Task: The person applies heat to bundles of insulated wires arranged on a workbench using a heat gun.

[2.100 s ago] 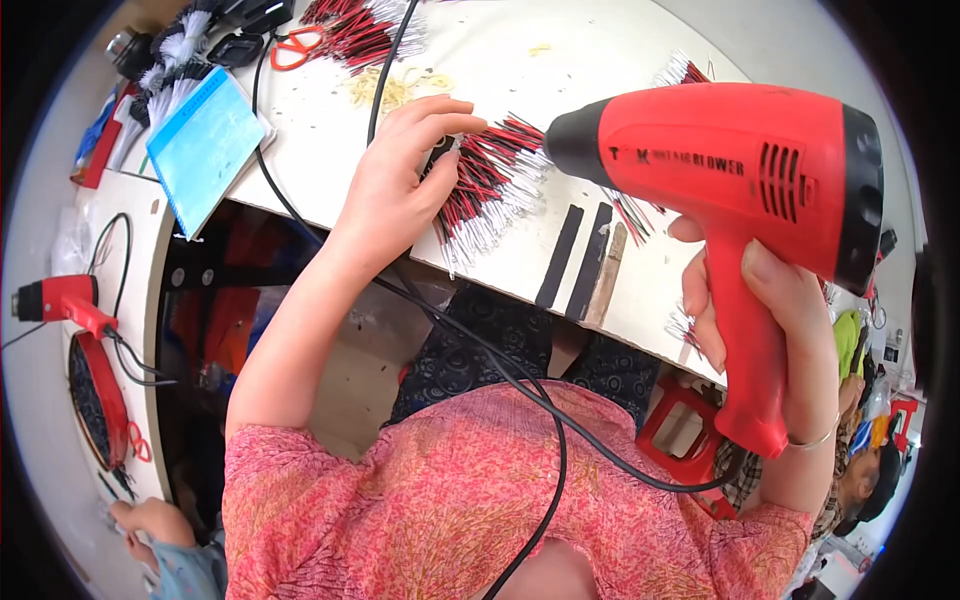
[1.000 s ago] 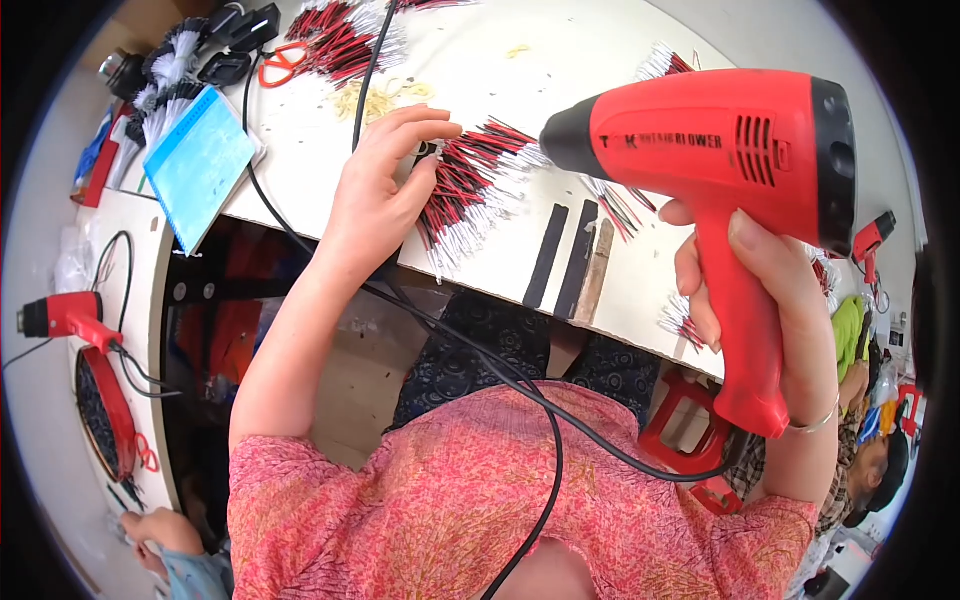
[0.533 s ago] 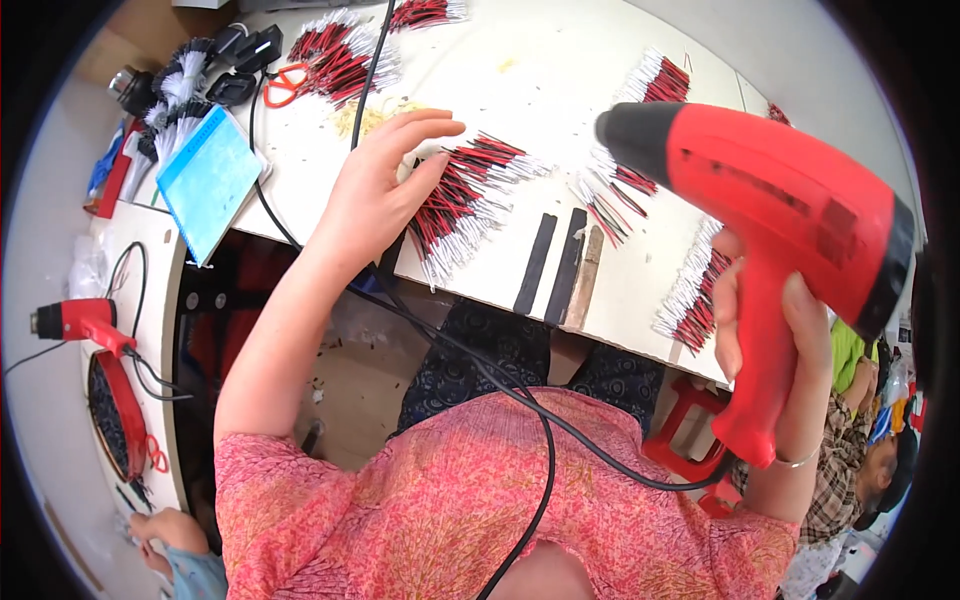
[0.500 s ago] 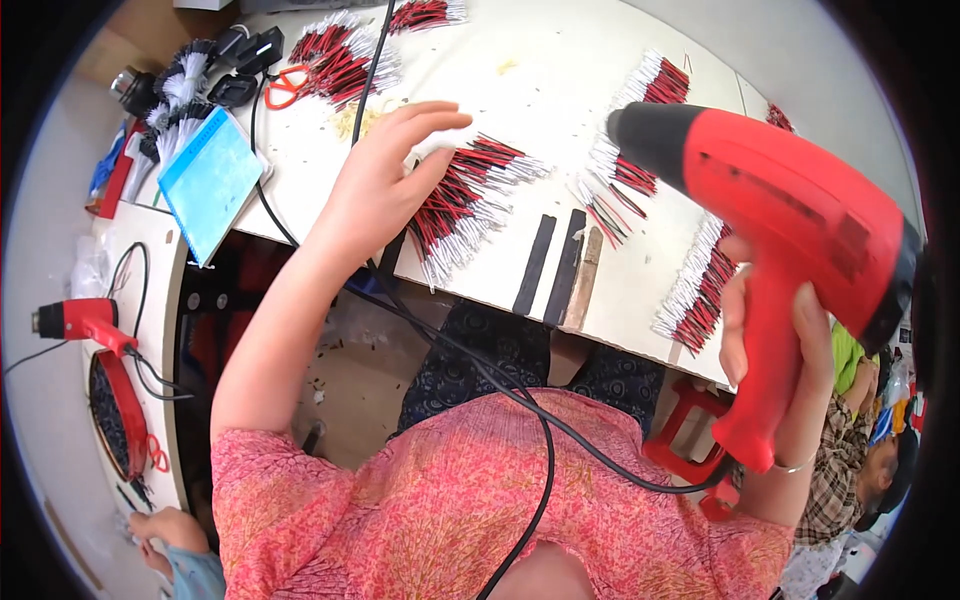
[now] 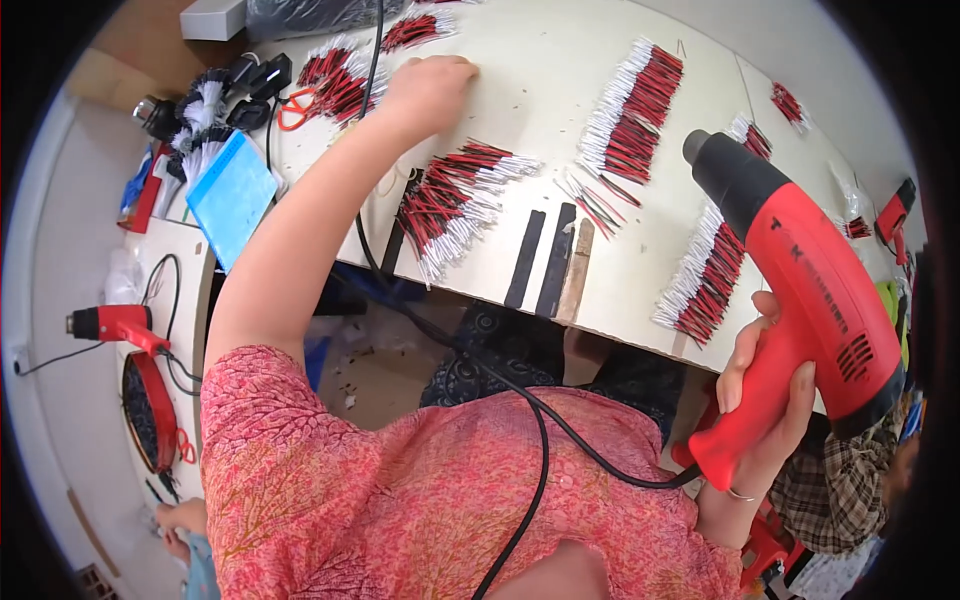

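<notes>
In my right hand (image 5: pixel 765 385) is a red and black heat gun (image 5: pixel 815 290), gripped by its handle, nozzle pointing up and left over the table. Its black cable (image 5: pixel 600 455) hangs across my front. My left hand (image 5: pixel 432 95) reaches to the far part of the table, its back toward me. Its fingers curl together, and what they hold, if anything, is hidden. Below that wrist lies a fanned pile of red and black wires with white ends (image 5: pixel 465 200). More such wires lie in rows at centre right (image 5: pixel 635 110) and nearer the heat gun (image 5: pixel 700 275).
Two black strips (image 5: pixel 540 260) and a brown strip (image 5: pixel 577 270) lie at the table's front edge. At left are a blue booklet (image 5: pixel 232 200), orange-handled scissors (image 5: pixel 295 110) and cable ties (image 5: pixel 205 110). Another heat gun (image 5: pixel 115 325) sits further left. A person in plaid (image 5: pixel 830 490) is at right.
My left hand has moved away from me, past the wire pile, and its fingers have curled in. The heat gun has tilted, its nozzle now pointing more upward.
</notes>
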A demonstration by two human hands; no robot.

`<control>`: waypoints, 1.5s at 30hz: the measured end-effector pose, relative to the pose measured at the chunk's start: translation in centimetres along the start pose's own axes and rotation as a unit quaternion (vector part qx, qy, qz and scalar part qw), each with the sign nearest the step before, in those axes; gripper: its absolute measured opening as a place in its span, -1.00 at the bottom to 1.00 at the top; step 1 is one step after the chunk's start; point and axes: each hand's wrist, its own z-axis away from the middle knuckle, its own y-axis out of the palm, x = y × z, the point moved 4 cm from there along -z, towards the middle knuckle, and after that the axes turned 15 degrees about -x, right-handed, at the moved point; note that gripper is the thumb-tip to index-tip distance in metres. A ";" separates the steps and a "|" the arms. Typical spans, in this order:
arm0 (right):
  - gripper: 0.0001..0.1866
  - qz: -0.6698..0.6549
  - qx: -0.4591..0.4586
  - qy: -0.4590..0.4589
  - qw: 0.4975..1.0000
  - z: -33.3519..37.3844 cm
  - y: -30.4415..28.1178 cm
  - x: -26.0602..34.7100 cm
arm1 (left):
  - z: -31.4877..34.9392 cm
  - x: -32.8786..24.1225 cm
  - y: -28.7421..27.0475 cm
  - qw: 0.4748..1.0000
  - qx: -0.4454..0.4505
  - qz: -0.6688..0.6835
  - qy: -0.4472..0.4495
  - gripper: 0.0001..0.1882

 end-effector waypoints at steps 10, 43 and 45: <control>-0.36 0.097 0.153 0.100 0.978 -0.6 5.9 -0.3 | 3.6 2.7 -3.7 0.986 -0.115 0.081 -0.092 -0.63; -0.39 0.236 0.133 0.105 0.957 1.8 11.9 0.7 | 14.5 -1.0 -7.3 0.874 -0.246 0.326 -0.262 -0.60; -0.39 0.238 0.140 0.115 0.954 1.8 11.7 0.8 | 14.6 -1.0 -7.2 0.873 -0.245 0.328 -0.264 -0.60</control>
